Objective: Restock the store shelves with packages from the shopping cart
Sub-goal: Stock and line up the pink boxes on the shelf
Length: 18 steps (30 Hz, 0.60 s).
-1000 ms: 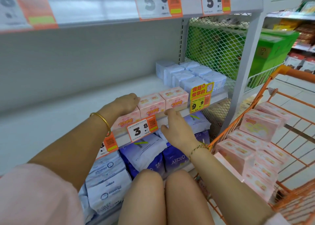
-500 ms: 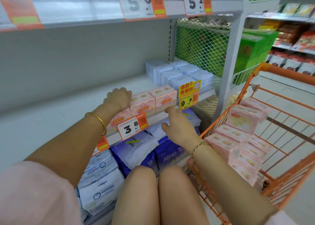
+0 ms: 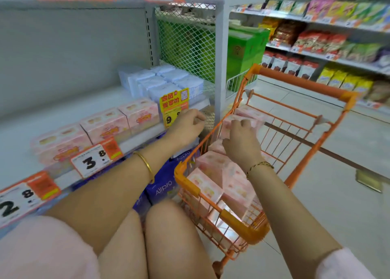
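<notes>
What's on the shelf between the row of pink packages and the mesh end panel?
Head view: a cluster of pale blue packages fills that stretch, with a yellow price tag in front of them.

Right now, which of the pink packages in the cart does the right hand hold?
The raised pink package under the right hand: its fingers curl over the package's top, while the other packages lie untouched below and behind it in the cart.
</notes>
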{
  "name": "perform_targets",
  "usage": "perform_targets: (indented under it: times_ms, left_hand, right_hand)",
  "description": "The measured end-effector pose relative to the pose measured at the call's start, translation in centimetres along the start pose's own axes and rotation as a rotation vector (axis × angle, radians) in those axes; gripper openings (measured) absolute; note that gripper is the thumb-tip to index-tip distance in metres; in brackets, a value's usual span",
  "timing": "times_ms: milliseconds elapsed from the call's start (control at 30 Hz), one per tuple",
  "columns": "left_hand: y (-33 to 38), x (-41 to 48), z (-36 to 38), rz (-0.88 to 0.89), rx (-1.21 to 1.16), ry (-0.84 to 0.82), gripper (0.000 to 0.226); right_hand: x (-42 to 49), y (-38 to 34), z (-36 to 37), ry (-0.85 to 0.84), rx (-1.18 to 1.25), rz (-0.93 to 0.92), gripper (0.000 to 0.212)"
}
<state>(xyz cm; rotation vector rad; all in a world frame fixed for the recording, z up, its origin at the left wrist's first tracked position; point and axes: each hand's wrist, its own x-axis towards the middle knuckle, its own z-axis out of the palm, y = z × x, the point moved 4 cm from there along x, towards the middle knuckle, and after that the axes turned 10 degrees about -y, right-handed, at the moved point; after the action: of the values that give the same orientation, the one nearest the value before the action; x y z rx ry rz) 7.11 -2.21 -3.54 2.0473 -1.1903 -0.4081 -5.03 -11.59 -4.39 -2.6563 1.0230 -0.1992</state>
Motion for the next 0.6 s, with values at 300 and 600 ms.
perform_targets:
  times_ms: [300,600]
  left_hand:
    - [0.2,0.8,1.1,-0.083,-0.087,-0.023,0.021]
    - [0.8,0.1,1.6,-0.14,-0.187,-0.062,0.023]
  right_hand:
    - [3.5,5.4,1.6,-0.028,0.325,0.266,0.046]
    - [4.2,4.7,1.6,0.073,0.422,0.218,0.049]
